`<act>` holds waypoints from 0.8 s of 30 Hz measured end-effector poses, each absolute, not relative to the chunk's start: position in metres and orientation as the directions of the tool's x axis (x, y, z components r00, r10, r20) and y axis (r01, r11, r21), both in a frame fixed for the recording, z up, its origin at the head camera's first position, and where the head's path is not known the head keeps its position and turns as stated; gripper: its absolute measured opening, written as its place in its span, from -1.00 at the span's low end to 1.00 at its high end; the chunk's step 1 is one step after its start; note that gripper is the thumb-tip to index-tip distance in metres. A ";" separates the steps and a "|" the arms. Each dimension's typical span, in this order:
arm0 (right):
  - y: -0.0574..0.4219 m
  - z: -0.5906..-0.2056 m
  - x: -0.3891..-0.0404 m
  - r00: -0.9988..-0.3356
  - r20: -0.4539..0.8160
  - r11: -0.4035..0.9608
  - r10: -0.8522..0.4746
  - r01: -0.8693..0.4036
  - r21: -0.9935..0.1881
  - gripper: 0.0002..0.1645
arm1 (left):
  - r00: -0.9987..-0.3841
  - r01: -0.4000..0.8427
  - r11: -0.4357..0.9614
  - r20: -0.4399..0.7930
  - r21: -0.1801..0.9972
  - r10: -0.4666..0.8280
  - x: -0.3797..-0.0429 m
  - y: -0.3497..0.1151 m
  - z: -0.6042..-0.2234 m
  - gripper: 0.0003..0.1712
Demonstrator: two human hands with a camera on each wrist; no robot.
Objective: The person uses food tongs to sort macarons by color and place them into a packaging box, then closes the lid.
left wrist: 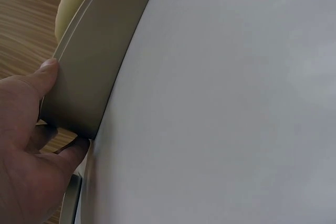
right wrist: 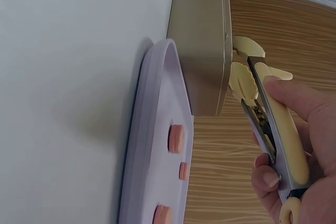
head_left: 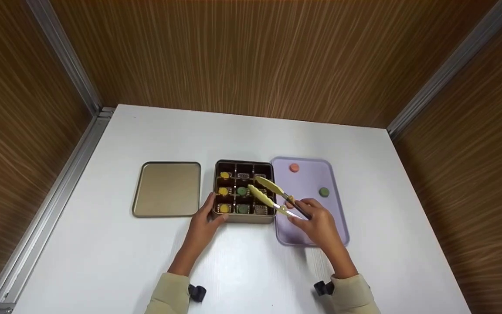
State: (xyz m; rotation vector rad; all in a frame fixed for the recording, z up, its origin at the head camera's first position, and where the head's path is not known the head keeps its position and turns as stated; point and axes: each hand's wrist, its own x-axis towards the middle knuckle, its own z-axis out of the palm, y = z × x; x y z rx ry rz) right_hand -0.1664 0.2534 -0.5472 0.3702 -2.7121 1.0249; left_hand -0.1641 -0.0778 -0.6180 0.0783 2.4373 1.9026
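Observation:
A square brown tin box (head_left: 244, 219) with a divided insert lies in the middle of the table. Small round yellow pieces (head_left: 223, 191) occupy its left column; round green pieces (head_left: 242, 191) are in the middle column's centre and front compartments. My left hand (head_left: 204, 222) grips the box's front left corner, thumb at the front rim and fingers along the left side. In my right hand (head_left: 316, 220) are food tongs (right wrist: 281, 124) with pale yellow tips. Those tips are apart over the box's right part, one beside the central green piece, with nothing seen between them.
Against the box's right side lies a purple tray (head_left: 307, 235). It bears a coral round piece (head_left: 294, 167), a green piece (head_left: 324, 192) and another coral piece (head_left: 290, 204) partly behind the tongs. A gold lid (head_left: 167, 189) rests to the left.

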 end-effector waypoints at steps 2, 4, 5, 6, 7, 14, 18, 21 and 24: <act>0.257 -0.547 -0.165 -0.950 0.280 0.721 -0.137 -0.290 -0.630 -0.43 | -0.997 0.013 0.244 -0.004 0.970 0.072 -0.164 -0.078 -0.618 -0.02; 0.262 -0.547 -0.164 -0.954 0.274 0.721 -0.120 -0.274 -0.637 -0.42 | -0.998 0.013 0.246 -0.004 0.969 0.069 -0.164 -0.078 -0.618 -0.02; 0.264 -0.546 -0.163 -0.955 0.273 0.720 -0.115 -0.269 -0.639 -0.42 | -0.998 0.012 0.248 -0.004 0.969 0.066 -0.164 -0.078 -0.618 -0.02; 0.266 -0.546 -0.163 -0.956 0.272 0.718 -0.109 -0.265 -0.643 -0.42 | -0.998 0.009 0.249 -0.006 0.968 0.063 -0.164 -0.078 -0.618 -0.03; 0.269 -0.546 -0.162 -0.957 0.271 0.716 -0.104 -0.261 -0.647 -0.41 | -0.998 0.007 0.251 -0.008 0.968 0.060 -0.164 -0.078 -0.618 -0.03; 0.283 -0.547 -0.159 -0.956 0.287 0.714 -0.062 -0.244 -0.657 -0.40 | -0.998 0.002 0.247 -0.012 0.969 0.054 -0.165 -0.077 -0.619 -0.02; 0.294 -0.550 -0.157 -0.955 0.295 0.701 -0.024 -0.226 -0.676 -0.42 | -0.998 -0.001 0.256 -0.015 0.967 0.056 -0.165 -0.077 -0.619 0.00; 0.303 -0.552 -0.154 -0.955 0.295 0.717 0.019 -0.192 -0.670 -0.42 | -0.998 -0.002 0.256 -0.017 0.967 0.057 -0.165 -0.077 -0.618 -0.01; 0.314 -0.555 -0.151 -0.956 0.289 0.747 0.058 -0.150 -0.648 -0.39 | -0.998 0.002 0.258 -0.014 0.966 0.060 -0.165 -0.078 -0.618 -0.02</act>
